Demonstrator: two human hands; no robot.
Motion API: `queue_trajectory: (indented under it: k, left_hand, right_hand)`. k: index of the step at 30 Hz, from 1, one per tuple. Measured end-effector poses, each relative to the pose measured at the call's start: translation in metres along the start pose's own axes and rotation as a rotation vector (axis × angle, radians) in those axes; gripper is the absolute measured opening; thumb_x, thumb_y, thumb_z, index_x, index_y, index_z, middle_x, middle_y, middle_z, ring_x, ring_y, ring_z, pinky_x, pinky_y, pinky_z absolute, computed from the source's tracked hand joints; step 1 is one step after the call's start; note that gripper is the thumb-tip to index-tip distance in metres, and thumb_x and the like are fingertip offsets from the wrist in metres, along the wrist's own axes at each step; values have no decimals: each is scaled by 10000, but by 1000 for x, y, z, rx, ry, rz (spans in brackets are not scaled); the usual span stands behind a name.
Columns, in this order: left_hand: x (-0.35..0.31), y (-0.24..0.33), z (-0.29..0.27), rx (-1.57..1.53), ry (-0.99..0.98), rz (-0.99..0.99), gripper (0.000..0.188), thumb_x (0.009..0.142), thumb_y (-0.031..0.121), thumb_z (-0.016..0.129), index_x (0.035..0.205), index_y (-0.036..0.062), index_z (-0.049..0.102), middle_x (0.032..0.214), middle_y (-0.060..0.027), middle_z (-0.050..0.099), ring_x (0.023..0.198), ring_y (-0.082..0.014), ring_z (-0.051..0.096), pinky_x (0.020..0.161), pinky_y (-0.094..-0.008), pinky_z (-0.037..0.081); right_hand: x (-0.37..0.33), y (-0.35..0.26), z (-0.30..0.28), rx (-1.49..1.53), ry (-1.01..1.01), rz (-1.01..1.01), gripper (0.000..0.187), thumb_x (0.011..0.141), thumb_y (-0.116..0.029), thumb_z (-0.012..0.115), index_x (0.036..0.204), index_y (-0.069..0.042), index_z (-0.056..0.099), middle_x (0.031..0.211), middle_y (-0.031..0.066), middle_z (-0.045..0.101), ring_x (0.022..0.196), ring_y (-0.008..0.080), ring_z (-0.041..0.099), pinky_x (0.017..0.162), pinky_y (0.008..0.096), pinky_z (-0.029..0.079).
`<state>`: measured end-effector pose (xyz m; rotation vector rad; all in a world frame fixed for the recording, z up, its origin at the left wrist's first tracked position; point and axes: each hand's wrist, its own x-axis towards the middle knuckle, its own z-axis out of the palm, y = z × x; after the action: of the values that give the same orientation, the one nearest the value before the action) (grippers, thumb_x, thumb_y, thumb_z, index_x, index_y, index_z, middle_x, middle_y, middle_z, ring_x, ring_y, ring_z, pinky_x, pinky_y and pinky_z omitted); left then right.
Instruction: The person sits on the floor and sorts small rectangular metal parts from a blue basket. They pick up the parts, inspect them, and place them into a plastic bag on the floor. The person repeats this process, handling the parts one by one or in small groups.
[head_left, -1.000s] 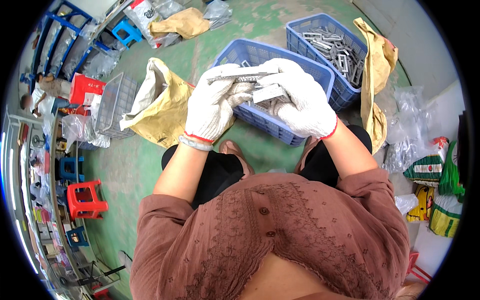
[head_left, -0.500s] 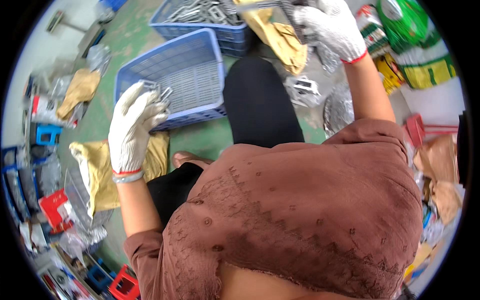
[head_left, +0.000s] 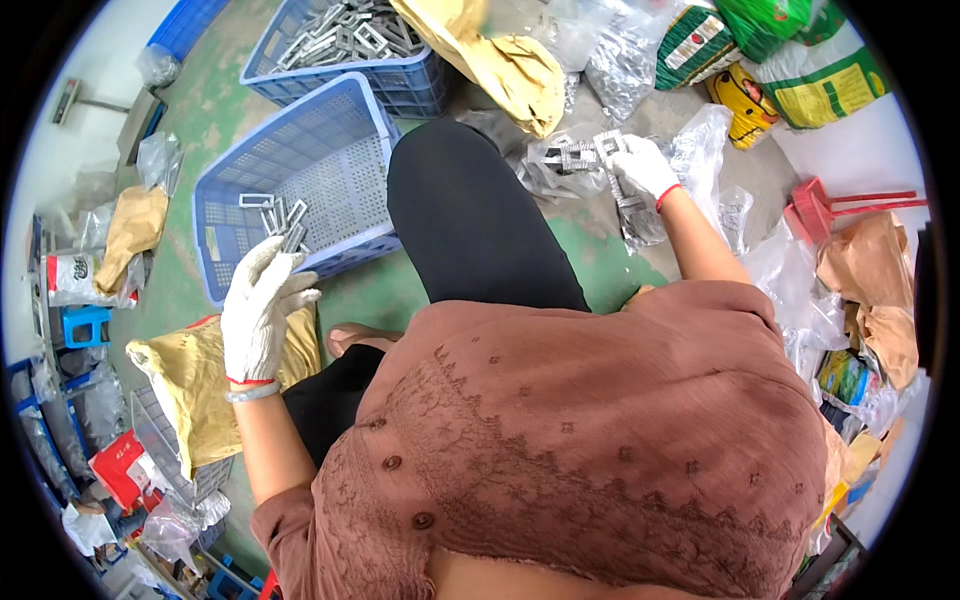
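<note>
White knit gloves with red cuffs cover both hands. My left hand hovers by the near left corner of a blue plastic basket, its fingers apart and nothing seen in them. A few silver rectangular metal frames lie in that basket's left end. Out to the right, past my knee, my right hand has its fingers closed on a rectangular metal frame. Below and beside it is a clear plastic bag with more such metal pieces.
Behind stands a second blue basket, heaped with metal frames. A yellow sack lies beside it; another yellow sack is by my left forearm. Bags of parts, a green sack and a red dustpan line the right.
My right hand has come down and nearer from the far yellow sack to the bag of metal pieces, where it grips a frame. The view has shifted; my left hand stays near the basket.
</note>
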<state>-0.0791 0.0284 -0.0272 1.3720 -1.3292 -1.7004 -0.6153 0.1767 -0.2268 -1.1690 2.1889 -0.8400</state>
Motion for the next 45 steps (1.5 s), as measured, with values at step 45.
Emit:
queue_trajectory:
  k: [45]
  left_hand:
    - [-74, 38, -34, -83, 462, 521, 321, 838, 86, 787, 1109, -27, 657, 932, -59, 715, 789, -103, 656, 688, -261, 548]
  right_hand:
    - [-54, -480, 198, 973, -1145, -666, 601, 914, -265, 718, 1398, 12, 493, 1250, 83, 620, 1163, 160, 574, 1018, 313, 439]
